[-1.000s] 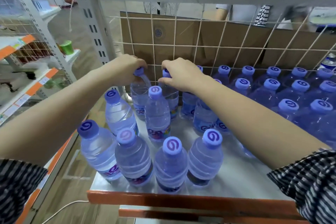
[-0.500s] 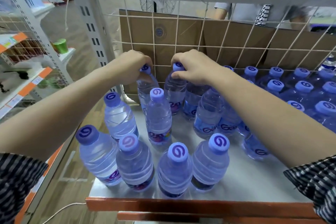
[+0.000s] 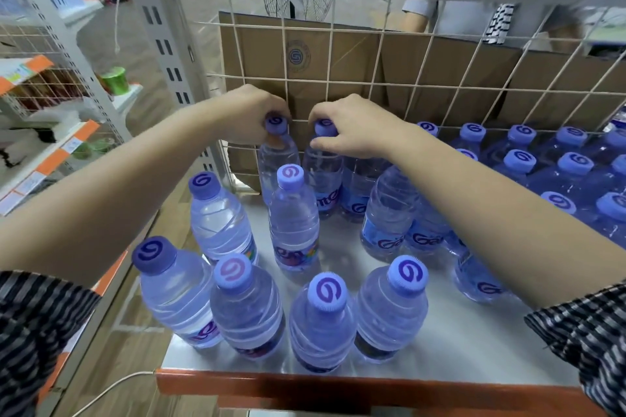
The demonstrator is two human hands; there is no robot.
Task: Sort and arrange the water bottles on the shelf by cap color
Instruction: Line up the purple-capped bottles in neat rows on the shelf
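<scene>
Placement step in hand: left hand (image 3: 249,115) and right hand (image 3: 352,129) each grip a bottle cap, upper centre. Next: seat both bottles against the wire grid (image 3: 372,85).

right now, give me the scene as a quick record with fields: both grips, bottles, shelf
left grip: pinches the cap of left bottle, close to the mesh
right grip: pinches the cap of right bottle, beside the left one
front row: four upright bottles, untouched
shelf: metal top, orange front edge
mesh: wire back, cardboard behind it
</scene>
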